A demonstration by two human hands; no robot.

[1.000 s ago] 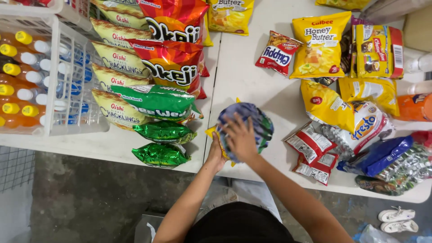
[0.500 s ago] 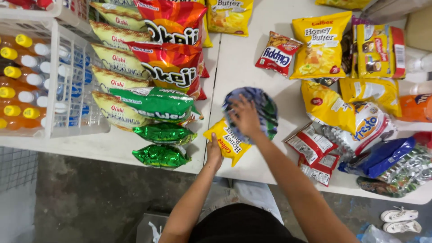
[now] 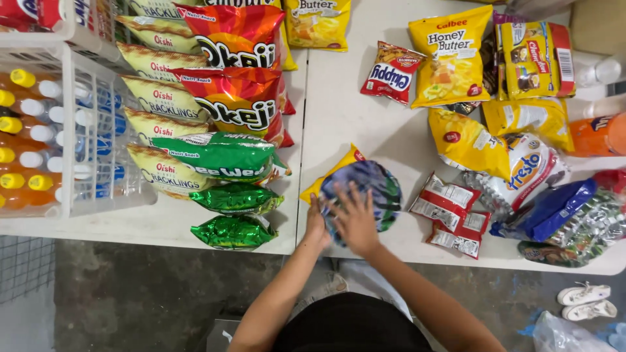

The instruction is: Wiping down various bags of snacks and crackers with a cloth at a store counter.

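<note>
Hands meet on a blue snack bag (image 3: 365,192) lying over a yellow packet (image 3: 326,182) on the white table (image 3: 352,111): right hand (image 3: 355,218) spread flat upon it, left hand (image 3: 316,225) gripping its edge.

Tables: two white tables (image 3: 365,111) set side by side; a narrow seam runs between them; both tops crowded with snack bags
Basket: white wire basket (image 3: 98,130) on the left table; orange and clear bottles with yellow and white caps inside
Floor: grey concrete floor (image 3: 130,293), stained and mottled; darker under the table edge
Grating: wire mesh panel (image 3: 26,267) at lower left, over a paler floor patch
Shoes: white pair of shoes (image 3: 587,303) on the floor at lower right
Light: even and bright; soft shadows only
</note>
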